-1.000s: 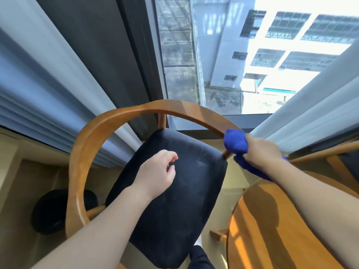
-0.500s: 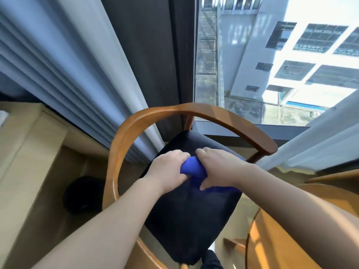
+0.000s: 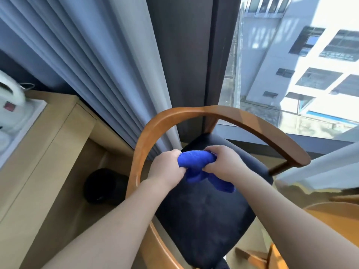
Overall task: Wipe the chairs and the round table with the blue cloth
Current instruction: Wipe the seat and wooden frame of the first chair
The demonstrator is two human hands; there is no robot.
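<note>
A wooden chair with a curved backrest (image 3: pixel 204 113) and a dark padded seat (image 3: pixel 204 220) stands in front of me by the window. The blue cloth (image 3: pixel 196 164) is bunched up above the seat's back part. My left hand (image 3: pixel 167 167) grips its left end and my right hand (image 3: pixel 223 162) grips its right end, with a fold hanging down below the right hand. The round wooden table (image 3: pixel 340 216) shows only as an edge at the lower right.
Grey curtains (image 3: pixel 87 61) hang behind the chair on the left, and another curtain (image 3: pixel 320 167) on the right. A light wooden counter (image 3: pixel 38 142) with a white kettle (image 3: pixel 9 105) stands at the left. A black bin (image 3: pixel 104 185) sits on the floor beside the chair.
My right hand carried the cloth from the chair's right armrest end to over the seat. My left hand closed on the cloth, and both hands now hold it. The view swung left.
</note>
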